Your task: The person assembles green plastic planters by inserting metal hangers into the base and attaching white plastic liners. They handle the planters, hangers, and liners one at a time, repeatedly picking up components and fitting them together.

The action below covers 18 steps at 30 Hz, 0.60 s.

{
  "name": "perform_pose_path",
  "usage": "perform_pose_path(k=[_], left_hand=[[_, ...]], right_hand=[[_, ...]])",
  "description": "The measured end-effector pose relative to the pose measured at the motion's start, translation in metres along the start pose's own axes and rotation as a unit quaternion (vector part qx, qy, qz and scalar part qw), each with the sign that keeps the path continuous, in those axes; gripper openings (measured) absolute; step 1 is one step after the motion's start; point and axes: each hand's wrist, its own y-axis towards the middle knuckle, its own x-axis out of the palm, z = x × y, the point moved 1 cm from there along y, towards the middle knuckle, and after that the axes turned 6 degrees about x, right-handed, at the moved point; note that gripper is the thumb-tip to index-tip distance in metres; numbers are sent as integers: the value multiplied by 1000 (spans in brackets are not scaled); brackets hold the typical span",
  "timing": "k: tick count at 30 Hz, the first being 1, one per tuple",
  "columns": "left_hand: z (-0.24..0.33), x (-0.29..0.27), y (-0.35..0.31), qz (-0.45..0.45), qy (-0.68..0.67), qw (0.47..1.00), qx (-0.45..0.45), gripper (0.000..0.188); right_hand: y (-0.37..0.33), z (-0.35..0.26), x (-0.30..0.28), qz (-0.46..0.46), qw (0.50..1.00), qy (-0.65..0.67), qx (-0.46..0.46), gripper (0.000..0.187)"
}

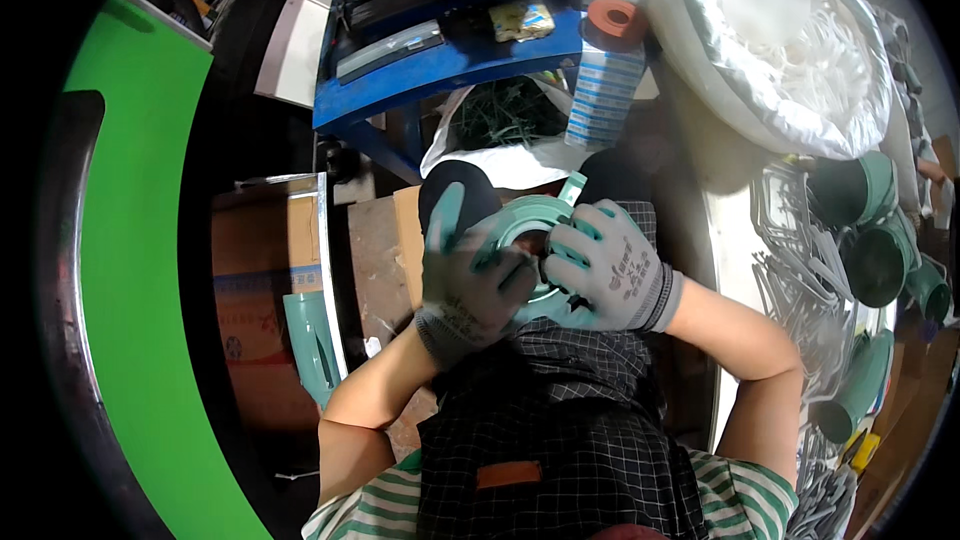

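A round teal plastic piece (532, 215) with a hole in its middle is held over my lap. My left hand (470, 275), in a grey glove with teal fingertips, grips its left side. My right hand (610, 268), gloved the same way, clasps its right and lower edge, fingers curled toward the centre hole. A small teal tab (572, 187) sticks up at the piece's top right. Below the hands lies my dark checked apron (560, 420).
A blue bench (450, 60) with tools, a striped box (603, 90) and an orange tape roll (612, 20) stands ahead. A large white bag of plastic parts (790, 40) is at right, above teal pots (880, 250) and wire racks (800, 290). A cardboard box (265, 320) sits left.
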Motion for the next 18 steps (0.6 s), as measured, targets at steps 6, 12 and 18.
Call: perform_pose_path(k=[6, 12, 18], left_hand=[[7, 8, 15, 77, 0, 991, -107, 70], [-1, -5, 21, 2, -62, 986, -154, 29], [-14, -36, 80, -145, 107, 981, -75, 34]], right_hand=[[4, 2, 10, 98, 995, -35, -3, 33], [9, 1, 23, 16, 1000, -22, 0, 36], [3, 12, 21, 19, 998, -50, 15, 35]])
